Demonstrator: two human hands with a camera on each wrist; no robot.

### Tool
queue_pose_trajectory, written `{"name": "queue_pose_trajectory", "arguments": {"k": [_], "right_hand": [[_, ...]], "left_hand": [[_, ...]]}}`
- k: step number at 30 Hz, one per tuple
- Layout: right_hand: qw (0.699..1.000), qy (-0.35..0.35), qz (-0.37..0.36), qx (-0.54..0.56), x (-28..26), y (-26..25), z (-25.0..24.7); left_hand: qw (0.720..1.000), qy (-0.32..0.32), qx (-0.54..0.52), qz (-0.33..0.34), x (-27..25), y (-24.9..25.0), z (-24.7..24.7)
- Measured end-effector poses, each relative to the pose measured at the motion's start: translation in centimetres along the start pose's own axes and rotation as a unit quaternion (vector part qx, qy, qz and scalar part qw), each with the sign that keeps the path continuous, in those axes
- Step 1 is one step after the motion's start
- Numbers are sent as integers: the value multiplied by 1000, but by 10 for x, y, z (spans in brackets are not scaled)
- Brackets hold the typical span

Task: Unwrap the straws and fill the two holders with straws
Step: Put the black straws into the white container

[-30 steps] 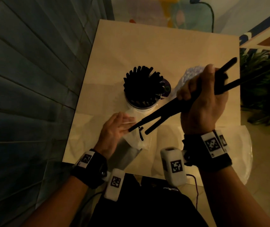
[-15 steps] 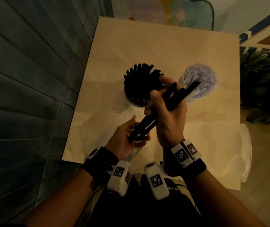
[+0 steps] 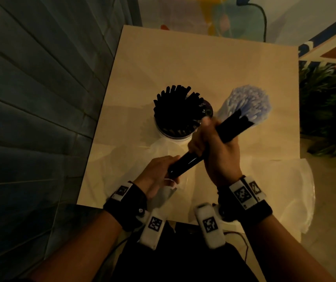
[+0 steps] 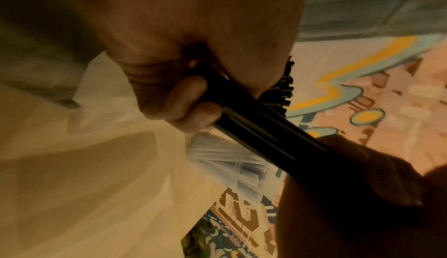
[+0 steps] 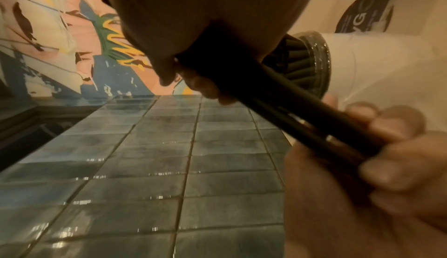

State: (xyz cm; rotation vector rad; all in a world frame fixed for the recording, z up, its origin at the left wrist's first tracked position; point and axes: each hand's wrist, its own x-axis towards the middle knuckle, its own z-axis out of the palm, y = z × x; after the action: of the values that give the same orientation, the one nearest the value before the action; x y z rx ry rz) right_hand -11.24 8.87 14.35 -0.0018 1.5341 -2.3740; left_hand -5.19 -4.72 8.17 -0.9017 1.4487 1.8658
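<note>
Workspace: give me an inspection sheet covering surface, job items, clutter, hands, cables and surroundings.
Surface: pale square table, dimly lit.
Job's things: white holder packed with black straws; a second cluster of pale blue straws beside it, its holder hidden; a bundle of black straws held in the air above the table.
Clutter: clear plastic wrappers on the near side of the table.
Hands: left hand grips the bundle's near end; right hand grips its middle.
Cables: a thin wire near the right wrist.
Surroundings: blue tiled wall, painted mural, a plant.
</note>
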Motion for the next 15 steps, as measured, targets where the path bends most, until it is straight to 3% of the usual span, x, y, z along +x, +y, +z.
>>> {"name": "queue_pose_trajectory", "arguments": {"k": [5, 9, 12, 15], "right_hand": [[991, 63, -103, -54, 46, -15, -4], [975, 89, -168, -116, 74, -27, -2], [964, 81, -173, -186, 84, -20, -1], [950, 52, -126, -280, 88, 2, -3]], "left_hand": [[994, 52, -18, 91, 4, 10, -14], [977, 128, 48, 163, 6, 15, -26], [955, 197, 75, 210, 17, 16, -34], [944, 205, 109, 234, 29, 22, -33]]}}
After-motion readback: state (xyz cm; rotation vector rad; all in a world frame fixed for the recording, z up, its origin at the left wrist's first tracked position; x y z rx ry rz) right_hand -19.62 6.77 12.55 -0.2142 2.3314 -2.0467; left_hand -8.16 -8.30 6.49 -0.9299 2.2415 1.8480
